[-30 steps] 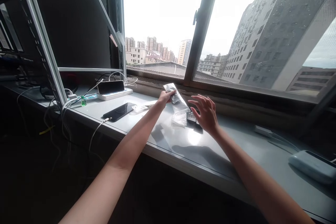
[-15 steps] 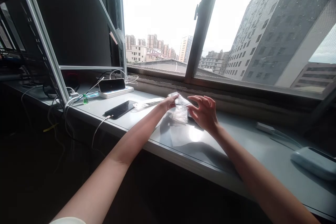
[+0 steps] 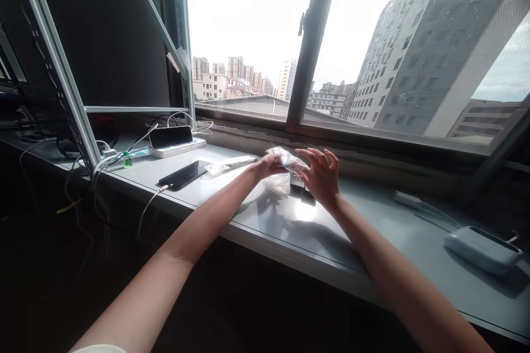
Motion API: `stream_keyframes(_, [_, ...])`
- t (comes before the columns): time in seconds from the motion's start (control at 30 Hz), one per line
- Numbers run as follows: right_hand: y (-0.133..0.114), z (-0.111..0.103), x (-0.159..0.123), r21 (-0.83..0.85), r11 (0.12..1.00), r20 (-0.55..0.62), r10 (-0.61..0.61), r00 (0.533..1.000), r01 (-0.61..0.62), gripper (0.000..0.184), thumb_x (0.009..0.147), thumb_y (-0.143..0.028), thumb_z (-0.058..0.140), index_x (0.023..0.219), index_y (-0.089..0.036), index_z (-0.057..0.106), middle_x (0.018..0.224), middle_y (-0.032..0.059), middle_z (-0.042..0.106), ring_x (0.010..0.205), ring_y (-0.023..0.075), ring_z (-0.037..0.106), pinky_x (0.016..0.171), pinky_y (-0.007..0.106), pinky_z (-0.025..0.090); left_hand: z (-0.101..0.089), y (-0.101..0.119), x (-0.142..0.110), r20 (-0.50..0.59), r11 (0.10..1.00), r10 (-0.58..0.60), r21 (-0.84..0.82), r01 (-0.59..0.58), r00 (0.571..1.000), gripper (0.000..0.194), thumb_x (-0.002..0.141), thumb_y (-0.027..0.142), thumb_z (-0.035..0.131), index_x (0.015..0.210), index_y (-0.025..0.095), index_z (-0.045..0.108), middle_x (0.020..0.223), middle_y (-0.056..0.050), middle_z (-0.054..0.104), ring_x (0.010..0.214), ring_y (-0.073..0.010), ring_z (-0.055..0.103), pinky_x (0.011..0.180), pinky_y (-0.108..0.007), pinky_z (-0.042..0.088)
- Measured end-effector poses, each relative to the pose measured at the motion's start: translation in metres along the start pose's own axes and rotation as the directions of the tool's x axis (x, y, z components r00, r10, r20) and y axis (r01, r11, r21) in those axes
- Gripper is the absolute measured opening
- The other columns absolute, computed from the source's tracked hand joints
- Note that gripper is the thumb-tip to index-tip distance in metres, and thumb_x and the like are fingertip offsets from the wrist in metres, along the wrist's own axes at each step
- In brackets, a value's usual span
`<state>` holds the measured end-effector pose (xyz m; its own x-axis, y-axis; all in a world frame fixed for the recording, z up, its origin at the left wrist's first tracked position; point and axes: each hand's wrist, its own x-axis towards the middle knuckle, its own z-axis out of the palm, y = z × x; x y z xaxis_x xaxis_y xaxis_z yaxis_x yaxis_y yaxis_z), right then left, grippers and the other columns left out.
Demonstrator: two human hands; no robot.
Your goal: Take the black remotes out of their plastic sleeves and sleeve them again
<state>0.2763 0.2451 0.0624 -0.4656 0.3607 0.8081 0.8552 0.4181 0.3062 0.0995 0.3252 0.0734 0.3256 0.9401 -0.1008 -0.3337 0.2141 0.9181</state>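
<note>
My left hand [image 3: 269, 165] grips one end of a crumpled clear plastic bag [image 3: 285, 158] above the table. At the bag's other end is my right hand [image 3: 323, 176], its thumb and forefinger pinched at the edge while the remaining fingers stay raised and spread. What the bag holds, if anything, cannot be made out. Just below lies a second clear plastic packet [image 3: 278, 183] with pale contents. Beside it, partly covered by my right hand, is a dark object with a pale grid of small squares [image 3: 298, 180].
On the white table [image 3: 265, 237], a phone [image 3: 184, 175] with a charging cable lies left, near a long clear packet [image 3: 229, 164]. Behind are a power strip [image 3: 178, 146] holding another phone, and a green bottle [image 3: 127, 160]. A pale blue case [image 3: 482, 248] sits right.
The bag in my hands has tilted and crumpled more, its right end now at my right fingers. More of the dark gridded object shows. The whole view has shifted slightly.
</note>
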Motion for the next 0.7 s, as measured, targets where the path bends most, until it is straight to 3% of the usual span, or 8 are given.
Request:
stream_keyframes(0.17, [0.0033, 0.0036, 0.0011, 0.008, 0.999, -0.01, 0.037, 0.999, -0.037, 0.028, 0.098, -0.021, 0.053, 0.077, -0.024, 0.072, 0.133, 0.0019, 0.06, 0.124, 0.0291, 0.048, 0.112, 0.051, 0.019, 0.0053, -0.0042, 0.0005, 0.059, 1.0, 0.022, 0.0, -0.022, 0.998, 0.027, 0.099, 0.022, 0.044, 0.089, 0.008, 0.065, 0.077, -0.011, 0.07, 0.072, -0.0165, 0.069, 0.082, -0.029, 0.056])
stream_keyframes(0.33, [0.0055, 0.002, 0.0017, -0.05, 0.999, -0.028, -0.002, 1.0, 0.001, 0.027, 0.101, -0.019, 0.048, 0.094, -0.026, 0.073, 0.132, -0.0002, 0.061, 0.124, 0.0258, 0.049, 0.111, 0.048, 0.022, 0.0047, -0.0043, -0.001, 0.091, 0.995, 0.079, -0.062, -0.073, 0.993, 0.029, 0.101, 0.021, 0.041, 0.088, 0.01, 0.065, 0.081, -0.011, 0.07, 0.078, -0.0149, 0.069, 0.087, -0.028, 0.054])
stream_keyframes(0.47, [0.0067, -0.0013, 0.0007, -0.094, 0.995, -0.058, -0.041, 0.997, 0.035, 0.025, 0.102, -0.022, 0.049, 0.096, -0.028, 0.073, 0.132, -0.0009, 0.061, 0.122, 0.0251, 0.051, 0.111, 0.048, 0.022, 0.0082, -0.0032, -0.007, 0.177, 0.999, 0.053, 0.0, -0.054, 0.983, 0.029, 0.101, 0.027, 0.044, 0.093, 0.009, 0.065, 0.081, -0.011, 0.07, 0.077, -0.0157, 0.069, 0.087, -0.03, 0.055])
stream_keyframes(0.7, [0.0061, 0.0034, -0.0018, -0.027, 0.996, 0.004, -0.083, 0.997, 0.083, 0.022, 0.099, -0.019, 0.054, 0.095, -0.03, 0.072, 0.128, -0.0027, 0.064, 0.12, 0.0232, 0.052, 0.112, 0.046, 0.021, 0.0069, -0.0049, 0.0004, 0.028, 0.994, 0.071, 0.085, -0.073, 0.997, 0.028, 0.1, 0.023, 0.044, 0.087, 0.01, 0.064, 0.07, -0.008, 0.069, 0.064, -0.016, 0.067, 0.075, -0.029, 0.057])
